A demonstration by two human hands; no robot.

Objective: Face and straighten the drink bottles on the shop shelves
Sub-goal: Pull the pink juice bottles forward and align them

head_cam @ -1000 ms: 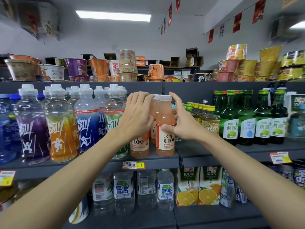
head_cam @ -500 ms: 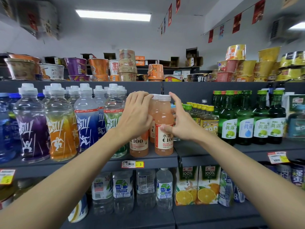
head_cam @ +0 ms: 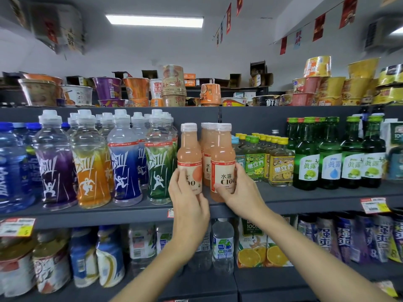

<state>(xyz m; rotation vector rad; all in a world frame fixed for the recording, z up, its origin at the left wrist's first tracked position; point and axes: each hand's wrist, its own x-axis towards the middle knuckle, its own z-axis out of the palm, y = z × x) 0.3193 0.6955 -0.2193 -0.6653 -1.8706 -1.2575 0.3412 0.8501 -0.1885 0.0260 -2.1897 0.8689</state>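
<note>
Two peach juice bottles gripped at shelf (head_cam: 135, 211) front: left hand (head_cam: 188, 209) has dropped to left bottle (head_cam: 189, 159), fingers wrapped; right hand (head_cam: 241, 189) pinches right bottle (head_cam: 222, 160). Left label half-turned, facing unfinished.

Glossy clear plastic peach bottles (head_cam: 222, 162), paper-look labels (matt); matt grey metal-look shelf (head_cam: 305, 198)

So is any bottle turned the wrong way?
Yes. The left pink bottle in the left hand is turned: its label is partly hidden. The right pink bottle, in the right hand, faces front.
</note>
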